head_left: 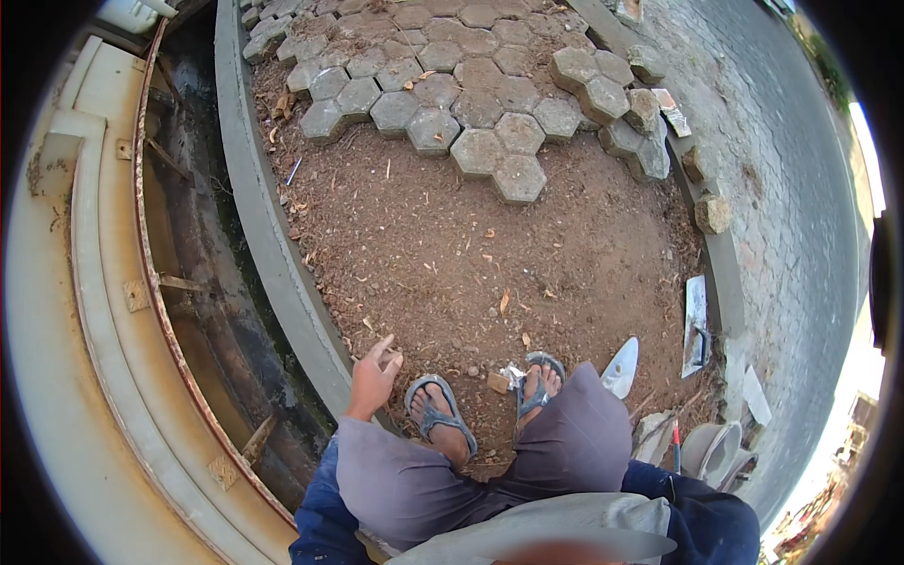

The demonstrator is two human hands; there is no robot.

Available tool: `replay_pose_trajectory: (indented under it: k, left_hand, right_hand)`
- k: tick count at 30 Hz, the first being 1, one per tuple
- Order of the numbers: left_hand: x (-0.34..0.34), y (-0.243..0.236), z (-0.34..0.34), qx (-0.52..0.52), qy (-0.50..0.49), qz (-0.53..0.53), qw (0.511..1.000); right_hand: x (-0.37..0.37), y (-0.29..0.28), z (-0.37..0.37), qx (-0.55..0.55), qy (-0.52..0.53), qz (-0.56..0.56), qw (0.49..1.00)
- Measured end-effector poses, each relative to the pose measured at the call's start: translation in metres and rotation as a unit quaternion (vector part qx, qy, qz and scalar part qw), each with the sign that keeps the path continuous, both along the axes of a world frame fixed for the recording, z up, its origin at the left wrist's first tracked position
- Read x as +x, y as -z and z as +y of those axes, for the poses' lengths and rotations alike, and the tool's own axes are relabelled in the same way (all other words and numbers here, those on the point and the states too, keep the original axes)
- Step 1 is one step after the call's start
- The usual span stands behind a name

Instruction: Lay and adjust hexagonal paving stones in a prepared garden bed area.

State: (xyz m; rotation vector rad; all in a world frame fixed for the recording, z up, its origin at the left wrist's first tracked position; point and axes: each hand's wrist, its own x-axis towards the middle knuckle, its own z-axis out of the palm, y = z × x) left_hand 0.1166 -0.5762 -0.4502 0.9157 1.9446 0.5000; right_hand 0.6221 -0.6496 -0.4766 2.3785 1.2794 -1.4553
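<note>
My left hand (375, 379) hangs beside my left knee, above the inner edge of the grey concrete kerb (268, 226). Its fingers are stretched out and nothing shows in them. Below it lies brown bare soil (452, 282), with dry leaves and small stones. My right hand is out of sight; only the dark blue right sleeve (706, 513) shows, beside my right thigh. A pointed metal trowel blade (620, 369) lies just past my right knee. Farther right, a rectangular plastering trowel (695, 325) rests against the right-hand kerb (723, 273).
Hexagonal concrete pavers (478, 106) cover the far ground, ending in a jagged edge. Loose pavers (603, 94) sit at the right. Left of the kerb runs a deep channel (221, 254) beside a rusty-edged pale metal structure (104, 282). A bucket (711, 452) stands at lower right.
</note>
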Motion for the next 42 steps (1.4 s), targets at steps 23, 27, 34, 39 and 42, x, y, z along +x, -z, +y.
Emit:
replay_pose_trajectory:
  k: [23, 27, 34, 39, 42]
  left_hand:
    - [0.011, -0.500, -0.234, -0.243, -0.415, -0.411, 0.774]
    - [0.001, -0.494, -0.260, -0.253, -0.331, -0.386, 0.823]
    - [-0.072, -0.545, -0.206, -0.240, -0.065, -0.483, 0.840]
    - [-0.122, -0.568, -0.109, -0.297, -0.223, -0.325, 0.870]
    - [-0.148, -0.578, -0.040, -0.279, -0.237, -0.259, 0.894]
  right_hand:
    - [-0.011, -0.360, -0.002, -0.001, -0.367, 0.028, 0.930]
    - [-0.087, -0.457, 0.072, 0.010, -0.235, 0.006, 0.972]
    - [-0.154, -0.541, 0.168, 0.064, -0.148, -0.091, 0.983]
    - [-0.144, -0.531, 0.217, 0.007, -0.086, -0.031, 0.996]
    - [-0.138, -0.515, 0.252, -0.012, -0.080, -0.010, 0.997]
